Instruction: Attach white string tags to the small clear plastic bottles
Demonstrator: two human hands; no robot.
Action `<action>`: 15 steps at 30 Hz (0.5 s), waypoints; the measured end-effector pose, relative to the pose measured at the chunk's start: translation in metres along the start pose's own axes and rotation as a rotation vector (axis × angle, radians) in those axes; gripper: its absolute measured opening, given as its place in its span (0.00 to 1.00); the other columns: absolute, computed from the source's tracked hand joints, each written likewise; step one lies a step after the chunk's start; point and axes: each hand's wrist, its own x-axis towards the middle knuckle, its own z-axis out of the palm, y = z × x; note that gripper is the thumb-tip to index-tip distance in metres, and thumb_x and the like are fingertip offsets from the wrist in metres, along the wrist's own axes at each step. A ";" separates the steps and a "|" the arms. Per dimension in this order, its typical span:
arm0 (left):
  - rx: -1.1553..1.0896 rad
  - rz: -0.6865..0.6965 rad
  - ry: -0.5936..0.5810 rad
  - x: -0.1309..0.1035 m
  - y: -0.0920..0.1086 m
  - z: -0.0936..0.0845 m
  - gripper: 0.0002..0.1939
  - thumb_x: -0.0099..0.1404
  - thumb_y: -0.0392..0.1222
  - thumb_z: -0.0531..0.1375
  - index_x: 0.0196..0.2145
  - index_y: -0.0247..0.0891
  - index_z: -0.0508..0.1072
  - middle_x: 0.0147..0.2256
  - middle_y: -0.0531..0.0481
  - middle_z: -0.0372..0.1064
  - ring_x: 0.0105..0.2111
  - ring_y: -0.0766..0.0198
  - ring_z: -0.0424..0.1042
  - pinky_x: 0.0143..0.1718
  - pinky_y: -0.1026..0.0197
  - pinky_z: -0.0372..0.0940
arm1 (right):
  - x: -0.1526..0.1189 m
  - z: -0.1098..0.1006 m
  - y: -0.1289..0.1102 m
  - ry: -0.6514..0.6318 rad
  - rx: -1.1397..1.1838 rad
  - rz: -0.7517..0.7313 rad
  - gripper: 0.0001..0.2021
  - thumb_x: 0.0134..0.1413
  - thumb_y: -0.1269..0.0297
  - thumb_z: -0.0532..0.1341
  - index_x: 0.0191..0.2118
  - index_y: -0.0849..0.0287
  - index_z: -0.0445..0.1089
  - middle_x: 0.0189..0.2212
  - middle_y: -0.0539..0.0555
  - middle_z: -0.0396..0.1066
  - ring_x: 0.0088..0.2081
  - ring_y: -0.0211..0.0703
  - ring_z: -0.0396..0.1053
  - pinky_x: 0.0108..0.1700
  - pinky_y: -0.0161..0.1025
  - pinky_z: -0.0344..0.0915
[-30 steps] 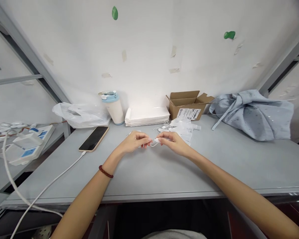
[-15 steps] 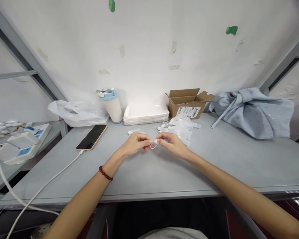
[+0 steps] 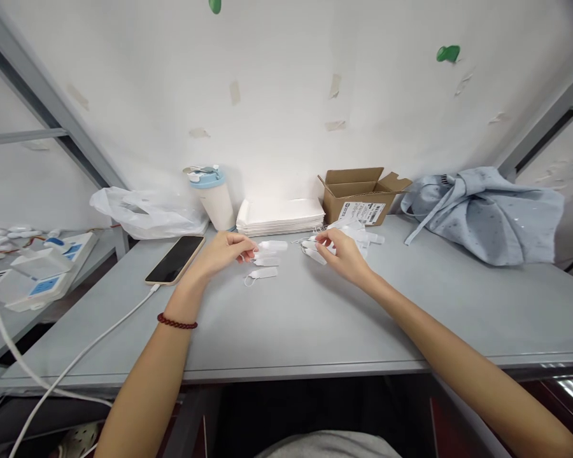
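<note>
On my feed I see the left hand (image 3: 225,250) at small white tags (image 3: 273,245) mid-frame and the right hand (image 3: 344,257) at a white pile (image 3: 361,236) right of centre, though I can't tell if either grips anything.

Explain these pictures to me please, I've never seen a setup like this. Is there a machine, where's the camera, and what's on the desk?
There's no machine: these are a person's bare hands, seen by one camera worn on their head, looking forward and down.

On the gray desk, the left hand is at a small group of white pieces, at least one with a loop. The right hand is at a pile of similar pieces. Whether either grips one is too small to tell.

Along the back, from left to right, are a plastic bag, a cup with a blue lid, a white stack, an open cardboard box and a blue-gray cloth bundle. A phone with a white cable lies at left.
</note>
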 end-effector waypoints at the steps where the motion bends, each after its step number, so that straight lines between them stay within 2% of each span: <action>1: 0.030 -0.020 -0.005 0.000 -0.002 -0.003 0.11 0.54 0.45 0.60 0.23 0.35 0.76 0.25 0.50 0.71 0.26 0.66 0.67 0.29 0.64 0.63 | 0.001 0.001 0.005 -0.019 -0.075 -0.036 0.07 0.55 0.65 0.55 0.36 0.60 0.67 0.36 0.58 0.70 0.40 0.47 0.65 0.41 0.42 0.61; 5: 0.142 -0.092 -0.027 0.001 -0.006 -0.010 0.12 0.54 0.47 0.60 0.23 0.36 0.75 0.26 0.49 0.72 0.29 0.64 0.69 0.29 0.65 0.63 | 0.001 0.005 0.015 -0.151 -0.328 -0.061 0.06 0.54 0.69 0.57 0.37 0.62 0.68 0.39 0.60 0.71 0.43 0.51 0.65 0.43 0.44 0.61; 9: 0.191 -0.139 -0.053 0.003 -0.008 -0.013 0.12 0.54 0.47 0.60 0.26 0.36 0.76 0.28 0.49 0.74 0.32 0.62 0.71 0.30 0.65 0.63 | -0.002 0.008 0.010 -0.230 -0.529 -0.067 0.07 0.55 0.68 0.58 0.40 0.62 0.68 0.42 0.61 0.71 0.45 0.55 0.64 0.43 0.46 0.59; 15: 0.288 -0.193 -0.085 0.007 -0.017 -0.013 0.11 0.52 0.47 0.61 0.23 0.36 0.76 0.25 0.49 0.73 0.30 0.60 0.71 0.29 0.64 0.62 | -0.003 0.011 0.002 -0.327 -0.619 -0.059 0.07 0.56 0.65 0.59 0.39 0.61 0.69 0.41 0.61 0.72 0.46 0.55 0.65 0.43 0.47 0.58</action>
